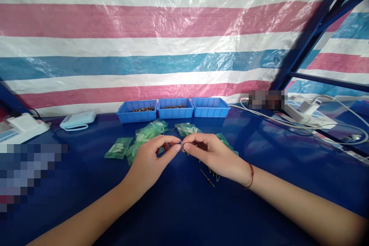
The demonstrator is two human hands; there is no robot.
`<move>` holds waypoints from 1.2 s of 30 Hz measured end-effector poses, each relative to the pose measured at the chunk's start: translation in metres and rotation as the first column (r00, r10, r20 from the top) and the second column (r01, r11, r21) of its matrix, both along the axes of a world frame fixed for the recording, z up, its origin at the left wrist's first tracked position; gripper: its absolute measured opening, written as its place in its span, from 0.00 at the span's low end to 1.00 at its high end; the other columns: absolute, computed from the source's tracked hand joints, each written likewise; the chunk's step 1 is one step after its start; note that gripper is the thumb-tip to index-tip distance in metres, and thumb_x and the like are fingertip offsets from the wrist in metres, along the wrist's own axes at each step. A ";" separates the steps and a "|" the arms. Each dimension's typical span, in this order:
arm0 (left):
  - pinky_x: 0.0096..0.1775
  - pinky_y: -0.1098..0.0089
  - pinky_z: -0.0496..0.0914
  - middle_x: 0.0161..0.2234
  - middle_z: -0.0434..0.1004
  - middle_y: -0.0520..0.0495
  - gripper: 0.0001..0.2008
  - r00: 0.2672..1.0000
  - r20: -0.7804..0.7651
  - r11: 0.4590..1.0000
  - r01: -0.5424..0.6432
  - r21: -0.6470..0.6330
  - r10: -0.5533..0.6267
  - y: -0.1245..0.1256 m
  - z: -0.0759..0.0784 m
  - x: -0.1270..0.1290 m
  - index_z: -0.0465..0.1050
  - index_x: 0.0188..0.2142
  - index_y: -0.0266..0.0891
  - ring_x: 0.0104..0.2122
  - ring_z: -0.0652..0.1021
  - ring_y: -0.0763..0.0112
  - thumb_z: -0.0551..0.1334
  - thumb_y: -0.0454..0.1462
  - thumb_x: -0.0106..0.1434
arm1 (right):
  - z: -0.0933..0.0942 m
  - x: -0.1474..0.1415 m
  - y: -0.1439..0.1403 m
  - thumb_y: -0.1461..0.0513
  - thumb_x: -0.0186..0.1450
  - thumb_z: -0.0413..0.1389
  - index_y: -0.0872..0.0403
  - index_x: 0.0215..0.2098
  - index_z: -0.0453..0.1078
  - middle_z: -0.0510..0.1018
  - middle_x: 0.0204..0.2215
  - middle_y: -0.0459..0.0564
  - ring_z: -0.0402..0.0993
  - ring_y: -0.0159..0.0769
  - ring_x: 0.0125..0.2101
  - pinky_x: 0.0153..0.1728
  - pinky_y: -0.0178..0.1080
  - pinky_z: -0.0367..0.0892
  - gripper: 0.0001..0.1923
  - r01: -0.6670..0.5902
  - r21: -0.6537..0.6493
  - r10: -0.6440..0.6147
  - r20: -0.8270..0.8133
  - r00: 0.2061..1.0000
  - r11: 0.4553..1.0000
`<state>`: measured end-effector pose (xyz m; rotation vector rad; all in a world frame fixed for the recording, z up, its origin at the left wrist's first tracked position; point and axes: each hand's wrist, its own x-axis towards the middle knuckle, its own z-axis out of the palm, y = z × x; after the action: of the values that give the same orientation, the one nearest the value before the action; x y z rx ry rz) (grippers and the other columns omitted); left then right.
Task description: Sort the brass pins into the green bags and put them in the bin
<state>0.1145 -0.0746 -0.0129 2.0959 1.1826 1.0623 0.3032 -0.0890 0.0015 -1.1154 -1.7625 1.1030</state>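
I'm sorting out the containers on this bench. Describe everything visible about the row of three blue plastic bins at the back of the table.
The three blue plastic bins are shallow, open-topped rectangular trays with thin rims, standing upright side by side in a row at the far edge of the dark blue table, against the striped tarpaulin. Neighbouring bins seem to touch. The left and middle ones hold small dark metal parts; nothing shows inside the right one from this angle. Neither hand touches them; small green packets lie just in front.
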 end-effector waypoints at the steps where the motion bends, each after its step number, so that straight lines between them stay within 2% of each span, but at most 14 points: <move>1: 0.30 0.72 0.66 0.29 0.76 0.55 0.05 1.000 0.007 1.000 0.011 0.009 -0.011 0.000 0.000 0.000 0.77 0.37 0.46 0.27 0.72 0.73 0.62 0.38 0.62 | 0.000 -0.001 -0.001 0.58 0.65 0.55 0.57 0.35 0.73 0.73 0.29 0.46 0.65 0.30 0.28 0.30 0.34 0.61 0.10 -0.010 -0.004 0.010 -0.010 1.000 1.000; 5: 0.30 0.72 0.64 0.28 0.75 0.55 0.04 0.998 0.045 0.998 0.047 0.045 -0.049 -0.001 0.001 0.000 0.76 0.33 0.44 0.27 0.71 0.74 0.61 0.37 0.62 | 0.000 -0.003 -0.004 0.58 0.65 0.55 0.56 0.34 0.73 0.72 0.28 0.44 0.65 0.28 0.28 0.29 0.33 0.61 0.09 -0.035 0.006 0.035 -0.045 0.998 0.999; 11: 0.33 0.72 0.65 0.31 0.75 0.54 0.05 0.988 0.137 0.989 0.058 0.139 -0.077 -0.002 0.003 -0.001 0.73 0.34 0.43 0.30 0.73 0.73 0.59 0.34 0.64 | 0.005 -0.006 -0.004 0.61 0.64 0.57 0.55 0.38 0.71 0.77 0.33 0.46 0.73 0.30 0.36 0.38 0.34 0.67 0.06 -0.095 -0.050 0.083 -0.191 0.978 0.994; 14: 0.34 0.72 0.65 0.33 0.74 0.53 0.04 0.987 0.146 0.978 0.032 0.206 -0.063 -0.002 0.003 -0.002 0.71 0.35 0.43 0.32 0.73 0.73 0.58 0.34 0.65 | 0.006 -0.006 -0.006 0.61 0.61 0.60 0.54 0.37 0.72 0.77 0.32 0.46 0.74 0.29 0.33 0.37 0.34 0.69 0.06 -0.022 0.006 0.022 -0.248 0.968 1.000; 18: 0.33 0.71 0.66 0.33 0.74 0.52 0.05 1.000 -0.008 0.977 0.010 0.215 -0.009 0.001 0.001 -0.004 0.70 0.37 0.42 0.30 0.72 0.72 0.55 0.36 0.67 | 0.008 0.000 -0.005 0.59 0.61 0.60 0.53 0.35 0.73 0.78 0.31 0.47 0.74 0.31 0.30 0.31 0.35 0.70 0.06 0.119 0.172 -0.089 -0.175 0.981 0.978; 20: 0.35 0.69 0.66 0.33 0.75 0.51 0.06 0.990 -0.139 0.975 0.025 0.223 0.006 0.005 -0.001 -0.006 0.70 0.40 0.41 0.30 0.73 0.71 0.55 0.37 0.68 | 0.011 0.006 0.004 0.59 0.62 0.58 0.53 0.35 0.73 0.79 0.32 0.48 0.74 0.32 0.30 0.30 0.36 0.69 0.06 0.201 0.351 -0.195 -0.052 0.979 0.914; 21: 0.37 0.68 0.67 0.35 0.75 0.50 0.07 0.974 -0.226 0.968 0.054 0.245 0.003 0.006 -0.003 -0.008 0.70 0.41 0.41 0.32 0.74 0.69 0.55 0.38 0.67 | 0.013 0.009 0.011 0.60 0.63 0.57 0.54 0.35 0.74 0.79 0.32 0.49 0.74 0.33 0.30 0.32 0.37 0.69 0.06 0.225 0.470 -0.260 0.009 0.966 0.853; 24: 0.42 0.60 0.66 0.39 0.77 0.47 0.09 0.853 -0.522 0.927 0.192 0.323 0.005 0.009 -0.005 -0.012 0.73 0.41 0.40 0.39 0.75 0.60 0.58 0.41 0.66 | 0.020 0.017 0.048 0.62 0.64 0.53 0.54 0.36 0.74 0.79 0.33 0.50 0.74 0.36 0.35 0.40 0.41 0.67 0.07 0.185 0.750 -0.436 0.150 0.887 0.634; 25: 0.43 0.59 0.66 0.39 0.78 0.46 0.10 0.802 -0.597 0.915 0.234 0.329 0.009 0.010 -0.005 -0.013 0.75 0.41 0.41 0.40 0.75 0.58 0.59 0.42 0.65 | 0.021 0.019 0.062 0.62 0.66 0.52 0.54 0.38 0.74 0.79 0.35 0.51 0.73 0.37 0.38 0.43 0.41 0.66 0.09 0.154 0.767 -0.470 0.210 0.857 0.623; 27: 0.43 0.58 0.66 0.40 0.78 0.45 0.11 0.728 -0.685 0.908 0.287 0.304 -0.001 0.010 -0.004 -0.014 0.76 0.40 0.41 0.39 0.77 0.58 0.58 0.42 0.66 | 0.022 0.020 0.089 0.64 0.66 0.49 0.55 0.42 0.72 0.78 0.39 0.53 0.71 0.40 0.42 0.46 0.44 0.64 0.11 0.130 0.747 -0.514 0.309 0.800 0.652; 29: 0.42 0.59 0.67 0.39 0.78 0.45 0.11 0.684 -0.728 0.911 0.319 0.263 -0.029 0.010 -0.002 -0.014 0.77 0.40 0.41 0.37 0.78 0.60 0.55 0.38 0.68 | 0.018 0.017 0.104 0.65 0.63 0.53 0.58 0.49 0.68 0.77 0.41 0.57 0.70 0.45 0.44 0.47 0.47 0.63 0.15 0.128 0.727 -0.523 0.349 0.778 0.675; 32: 0.40 0.60 0.68 0.36 0.77 0.45 0.14 0.648 -0.760 0.924 0.317 0.214 -0.046 0.012 -0.002 -0.014 0.77 0.40 0.40 0.35 0.78 0.61 0.52 0.33 0.69 | 0.008 0.006 0.096 0.64 0.61 0.55 0.59 0.52 0.64 0.77 0.43 0.58 0.69 0.46 0.44 0.47 0.48 0.64 0.20 0.096 0.689 -0.476 0.387 0.790 0.719; 34: 0.39 0.59 0.68 0.35 0.77 0.44 0.14 0.675 -0.736 0.935 0.293 0.201 -0.053 0.013 -0.002 -0.014 0.76 0.39 0.39 0.35 0.77 0.60 0.51 0.32 0.68 | 0.003 -0.002 0.073 0.64 0.62 0.55 0.56 0.48 0.66 0.77 0.41 0.53 0.71 0.41 0.43 0.45 0.43 0.66 0.16 0.067 0.648 -0.412 0.398 0.820 0.759; 36: 0.39 0.60 0.68 0.35 0.76 0.45 0.13 0.787 -0.613 0.955 0.229 0.189 -0.067 0.012 -0.002 -0.013 0.74 0.38 0.38 0.35 0.77 0.61 0.51 0.33 0.69 | 0.001 -0.008 0.044 0.64 0.62 0.55 0.54 0.43 0.68 0.78 0.38 0.49 0.72 0.37 0.40 0.42 0.39 0.66 0.10 0.078 0.557 -0.331 0.370 0.868 0.827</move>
<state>0.1020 -0.0623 -0.0149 2.8100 1.1603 0.4850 0.2956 -0.0451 0.0024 -1.2322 -2.0579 0.1780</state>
